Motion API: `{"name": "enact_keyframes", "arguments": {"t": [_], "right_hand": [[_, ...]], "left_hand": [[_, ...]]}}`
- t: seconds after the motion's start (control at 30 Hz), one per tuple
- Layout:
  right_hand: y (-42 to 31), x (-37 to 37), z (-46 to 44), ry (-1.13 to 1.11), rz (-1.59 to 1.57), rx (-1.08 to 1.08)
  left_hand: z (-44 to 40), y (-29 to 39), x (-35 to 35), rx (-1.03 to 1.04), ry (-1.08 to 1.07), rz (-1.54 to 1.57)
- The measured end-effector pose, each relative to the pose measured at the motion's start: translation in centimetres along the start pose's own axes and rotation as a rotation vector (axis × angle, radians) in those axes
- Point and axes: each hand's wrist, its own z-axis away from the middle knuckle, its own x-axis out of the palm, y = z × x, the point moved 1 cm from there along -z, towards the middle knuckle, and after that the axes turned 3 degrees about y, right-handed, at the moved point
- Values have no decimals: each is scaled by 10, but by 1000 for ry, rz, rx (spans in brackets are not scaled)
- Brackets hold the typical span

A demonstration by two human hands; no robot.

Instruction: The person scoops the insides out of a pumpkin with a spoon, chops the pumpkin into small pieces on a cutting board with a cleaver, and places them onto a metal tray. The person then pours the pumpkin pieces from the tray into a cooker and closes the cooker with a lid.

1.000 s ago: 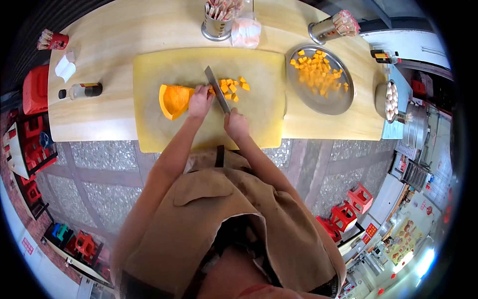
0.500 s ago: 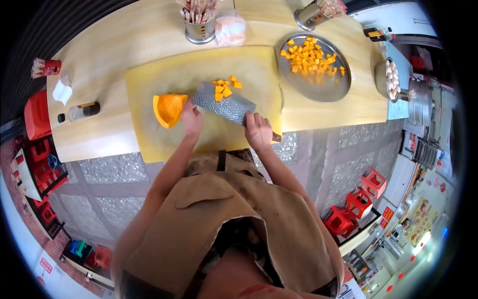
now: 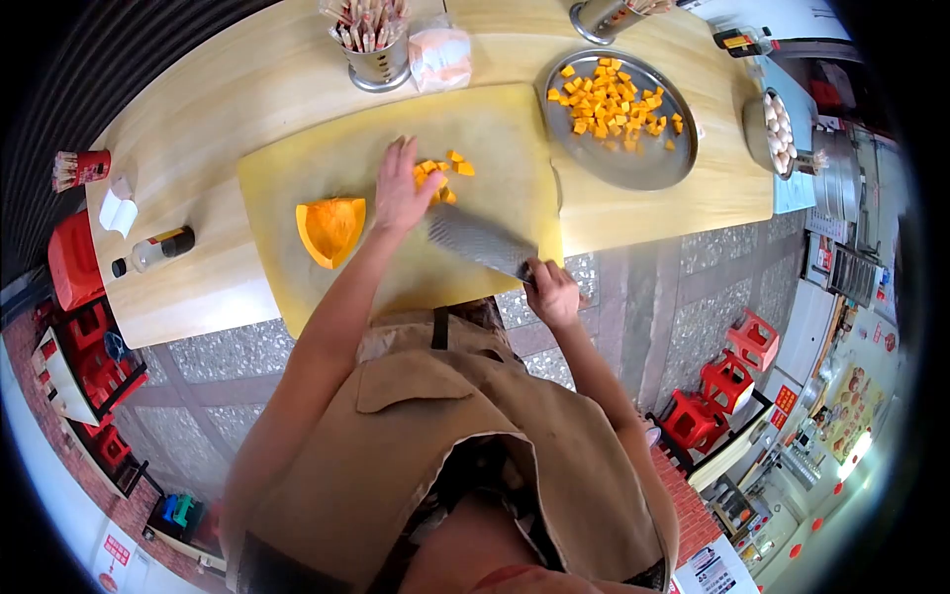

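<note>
On the yellow cutting board (image 3: pixel 396 267) lies a large orange pumpkin wedge (image 3: pixel 332 231), left of my hands. My left hand (image 3: pixel 402 190) is open, fingers spread, at the left side of a small pile of pumpkin cubes (image 3: pixel 458 166). My right hand (image 3: pixel 554 292) is closed round the handle of a broad cleaver (image 3: pixel 480 241). The blade lies nearly flat, slightly blurred, with its far end just below the cubes. Many more cubes sit in a round metal tray (image 3: pixel 633 170) to the right of the board.
Behind the board stand a metal holder of wrapped utensils (image 3: pixel 378 67) and a plastic bag (image 3: pixel 440 59). A bottle (image 3: pixel 156 250) lies at the left, near a red holder (image 3: pixel 81 169). At the right are a bowl of eggs (image 3: pixel 779 136) and dark bottles (image 3: pixel 744 42).
My left hand has left the wedge and moved over to the cubes, its fingers opening. The cleaver has turned from upright to flat, and my right hand has moved right and nearer to me.
</note>
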Motion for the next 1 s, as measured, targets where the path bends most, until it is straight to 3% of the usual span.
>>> {"name": "enact_keyframes", "arguments": {"t": [0.03, 0.1, 0.13, 0.17, 0.2, 0.23, 0.33, 0.4, 0.5, 0.53, 0.77, 0.87, 1.0], "right_hand": [[-2, -5, 4, -3, -135, 122], [4, 21, 17, 105, -238, 223], [5, 31, 18, 56, -608, 595], [6, 42, 19, 3, -976, 963], [3, 50, 10, 58, -1045, 1026], [6, 65, 5, 96, -1063, 1124], [4, 94, -16, 73, -1063, 966], [-9, 94, -38, -9, -1035, 948], [-21, 115, -47, -187, -975, 924], [-32, 108, -55, -126, -883, 807], [-63, 123, -58, -204, -1194, 966], [-52, 94, -61, -151, -1273, 899], [-11, 20, -62, 18, -1208, 996]], "left_hand": [[5, -5, -3, 4, -1, -2], [30, -12, -9, 92, 199, 237], [40, -16, -8, 94, 194, 236], [47, -20, -5, 161, 135, -72], [48, -23, 0, 224, 77, -380], [41, -21, 0, 225, 79, -376], [18, -12, 9, 176, -2, -436], [-3, -6, 21, 412, -9, -347], [-13, 2, 38, 516, -15, -195], [-12, 2, 41, 514, 92, -144], [-3, -8, 44, 346, 281, 25], [-12, 31, 52, 365, 295, 45], [-43, 124, 83, 519, 284, 218]]}}
